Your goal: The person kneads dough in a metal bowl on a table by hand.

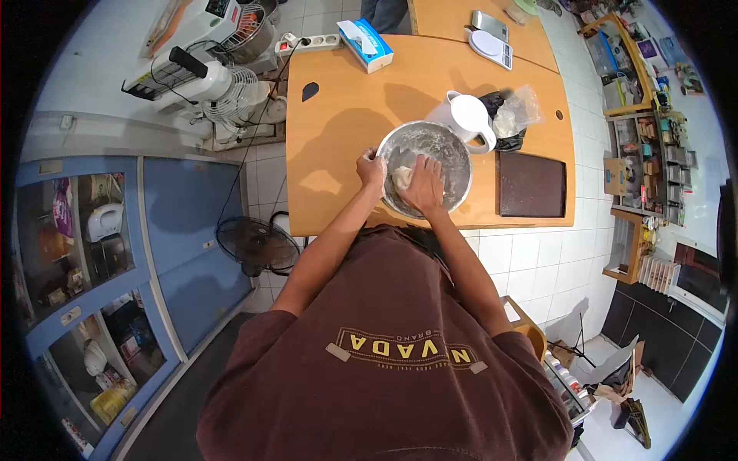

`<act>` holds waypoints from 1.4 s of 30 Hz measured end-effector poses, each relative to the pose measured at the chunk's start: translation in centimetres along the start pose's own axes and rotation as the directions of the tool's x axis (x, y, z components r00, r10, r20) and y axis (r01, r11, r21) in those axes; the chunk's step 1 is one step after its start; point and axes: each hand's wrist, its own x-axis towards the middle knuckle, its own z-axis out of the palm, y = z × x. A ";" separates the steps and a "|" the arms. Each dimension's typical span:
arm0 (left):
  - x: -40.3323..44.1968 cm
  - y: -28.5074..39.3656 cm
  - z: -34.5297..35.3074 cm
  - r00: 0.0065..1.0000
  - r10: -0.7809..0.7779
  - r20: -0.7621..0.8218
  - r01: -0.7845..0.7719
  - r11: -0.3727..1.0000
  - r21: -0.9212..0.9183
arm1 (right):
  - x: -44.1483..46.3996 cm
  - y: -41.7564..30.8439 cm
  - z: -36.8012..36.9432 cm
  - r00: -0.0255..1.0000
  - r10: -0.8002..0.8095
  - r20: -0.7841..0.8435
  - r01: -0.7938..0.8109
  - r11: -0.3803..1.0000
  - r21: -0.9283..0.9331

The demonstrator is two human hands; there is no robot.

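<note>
A metal mixing bowl [459, 165] stands near the front edge of the wooden table, its inner wall dusted and smeared with what looks like flour. My left hand [371, 167] is closed around the left side of its rim. Inside the bowl, a pale lump of dough [401, 177] lies at the left of the bottom. My right hand [424, 184] reaches in with fingers stretched out, its thumb side against the dough. Part of the dough is hidden under that hand.
Right behind the bowl stands a white pitcher [467, 115], beside a clear plastic bag [521, 107]. A dark tray [532, 185] lies to the right on the table [330, 138]. Farther back are a tissue pack [366, 46] and a kitchen scale [492, 48]. A floor fan [257, 244] stands left.
</note>
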 end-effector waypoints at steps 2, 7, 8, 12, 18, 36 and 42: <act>0.3 -0.3 0.0 1.000 -0.014 0.026 0.015 0.999 -0.047 | -0.4 -0.2 0.3 0.999 -0.049 -0.018 0.048 0.998 -0.030; 0.3 -0.2 -0.3 0.996 -0.049 0.070 0.051 0.998 -0.027 | -0.8 0.5 1.8 0.987 -0.118 0.105 0.121 0.992 -0.022; 0.4 -0.4 -0.4 0.995 -0.056 0.078 0.058 0.998 -0.029 | -0.5 0.7 1.9 0.990 -0.108 0.086 0.110 0.994 -0.014; 0.3 -0.9 -0.8 0.990 -0.076 0.120 0.087 0.992 -0.093 | 1.6 1.4 3.0 0.995 -0.070 0.070 0.066 0.996 0.064; -1.0 1.2 -0.3 0.992 -0.011 0.126 0.020 0.998 -0.068 | 3.2 1.6 3.1 0.992 0.116 0.056 -0.125 0.972 0.198; -0.4 4.4 0.6 0.965 -0.077 0.252 0.054 0.994 0.098 | -2.1 4.4 -2.7 0.998 0.043 0.054 -0.064 0.883 0.464; 0.8 3.3 0.1 0.957 -0.068 0.282 0.036 0.992 0.118 | -2.7 2.7 -6.3 0.992 0.005 0.125 -0.036 0.968 0.248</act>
